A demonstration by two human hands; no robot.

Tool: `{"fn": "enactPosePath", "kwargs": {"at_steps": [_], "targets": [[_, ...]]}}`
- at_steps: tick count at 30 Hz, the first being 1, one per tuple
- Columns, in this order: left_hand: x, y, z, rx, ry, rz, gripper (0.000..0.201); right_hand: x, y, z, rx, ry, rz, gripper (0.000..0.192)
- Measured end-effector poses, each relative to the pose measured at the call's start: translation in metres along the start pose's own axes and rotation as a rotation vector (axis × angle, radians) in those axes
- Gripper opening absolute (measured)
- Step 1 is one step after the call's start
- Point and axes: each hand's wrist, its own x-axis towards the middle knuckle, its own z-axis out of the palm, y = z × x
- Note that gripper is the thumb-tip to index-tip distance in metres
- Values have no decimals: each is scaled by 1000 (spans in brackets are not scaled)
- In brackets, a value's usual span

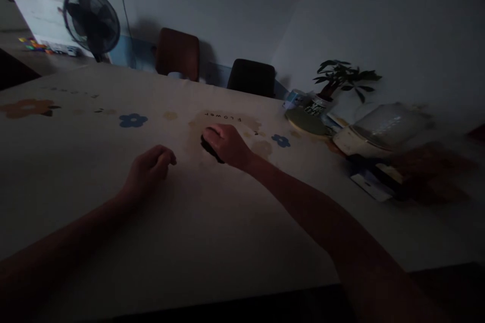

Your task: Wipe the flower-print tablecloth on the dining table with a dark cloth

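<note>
On the table [212, 222], the right hand [226, 144] covers one small dark object [210, 151], its grip curled over it; the object's long axis runs from near-right to far-left, ends indistinguishable. The left hand [148, 170] rests alone, fingers loosely curled. Two chairs stand behind.

The scene is dim and underexposed, with a cool blue-grey cast. The brightest zone is the upper left, near the fan [91, 22]; light falls off towards the lower edge, which is almost black. Both forearms render as dark shapes. The clutter around the plant [340, 78] is smeared by motion blur. Wide-angle distortion bends the table [212, 222] edges.
</note>
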Motion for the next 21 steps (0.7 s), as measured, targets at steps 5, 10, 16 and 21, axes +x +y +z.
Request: {"fn": "enactPosePath", "kwargs": {"at_steps": [5,10,16,21], "targets": [[-2,3,0,-2,-33,10,29,-25,2,-39,31,138,5,33],[-2,5,0,17,-42,-10,30,-31,12,-49,57,216,39,38],[-2,-3,0,19,-55,2,31,6,41,-61,95,326,238,40],[-2,-4,1,17,-71,-26,32,30,65,-67,151,297,278,35]]}}
